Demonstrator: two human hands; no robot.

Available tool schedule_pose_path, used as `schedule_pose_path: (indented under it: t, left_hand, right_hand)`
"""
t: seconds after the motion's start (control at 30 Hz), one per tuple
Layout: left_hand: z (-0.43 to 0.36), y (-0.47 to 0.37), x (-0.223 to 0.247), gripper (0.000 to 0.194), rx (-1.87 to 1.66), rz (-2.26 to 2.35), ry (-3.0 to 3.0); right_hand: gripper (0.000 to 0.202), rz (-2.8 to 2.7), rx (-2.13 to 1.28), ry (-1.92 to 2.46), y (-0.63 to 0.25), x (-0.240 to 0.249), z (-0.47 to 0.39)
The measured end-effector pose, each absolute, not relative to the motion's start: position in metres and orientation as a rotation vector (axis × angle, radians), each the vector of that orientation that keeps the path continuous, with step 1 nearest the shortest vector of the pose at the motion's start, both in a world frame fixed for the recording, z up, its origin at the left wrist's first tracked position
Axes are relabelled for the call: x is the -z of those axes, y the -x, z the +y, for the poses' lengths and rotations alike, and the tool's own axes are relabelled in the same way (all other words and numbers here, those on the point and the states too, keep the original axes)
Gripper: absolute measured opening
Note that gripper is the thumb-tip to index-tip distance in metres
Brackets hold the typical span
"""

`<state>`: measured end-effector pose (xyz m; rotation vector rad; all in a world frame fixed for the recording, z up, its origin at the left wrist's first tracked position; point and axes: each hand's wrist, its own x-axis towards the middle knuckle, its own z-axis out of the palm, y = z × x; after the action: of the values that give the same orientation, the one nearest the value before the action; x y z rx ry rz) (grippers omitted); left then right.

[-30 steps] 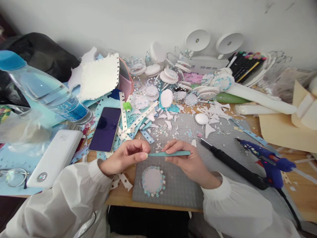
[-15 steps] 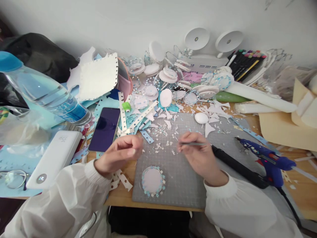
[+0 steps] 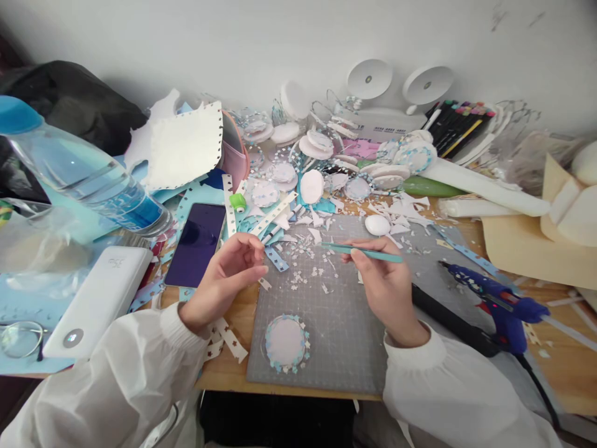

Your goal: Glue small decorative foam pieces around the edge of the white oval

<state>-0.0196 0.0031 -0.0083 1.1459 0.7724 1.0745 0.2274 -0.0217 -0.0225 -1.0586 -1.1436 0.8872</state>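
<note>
My right hand (image 3: 382, 286) holds teal tweezers (image 3: 375, 252) level above the grey cutting mat (image 3: 345, 336), their tips pointing left over small paper scraps (image 3: 317, 272). My left hand (image 3: 228, 277) hovers at the mat's left edge with its fingers curved and the thumb apart from them; nothing shows between them. Near the front edge of the mat lies a round white disc (image 3: 285, 341) ringed with small blue and white pieces. A white oval object (image 3: 377, 225) rests behind my right hand.
A blue glue gun (image 3: 504, 305) and a black rod-shaped tool (image 3: 452, 320) lie at the right. A phone (image 3: 196, 244), a white power bank (image 3: 100, 302) and a water bottle (image 3: 93, 174) occupy the left. Decorated discs (image 3: 319, 143) pile up at the back.
My left hand's fingers have opened away from the thumb. The tweezers have turned so their teal length shows, tips left, and my right hand has shifted slightly right.
</note>
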Motion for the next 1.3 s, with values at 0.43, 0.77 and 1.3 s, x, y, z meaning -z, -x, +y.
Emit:
schedule_pose_path:
  t: [0.43,0.77,1.3]
  left_hand:
    - [0.001,0.025,0.009,0.059,-0.969,0.880,-1.102]
    - [0.004,0.028,0.012,0.052,-0.965,0.858,-1.086]
    - [-0.014,0.041,-0.005,0.038,-0.773,0.948,-1.708]
  right_hand:
    - [0.007,-1.311,-0.620,1.179,-0.224,0.029,-0.024]
    - [0.012,-1.067,-0.276,1.204,-0.231,0.013,-0.019]
    - [0.007,-1.489,-0.108,1.497,-0.271,0.026,-0.038]
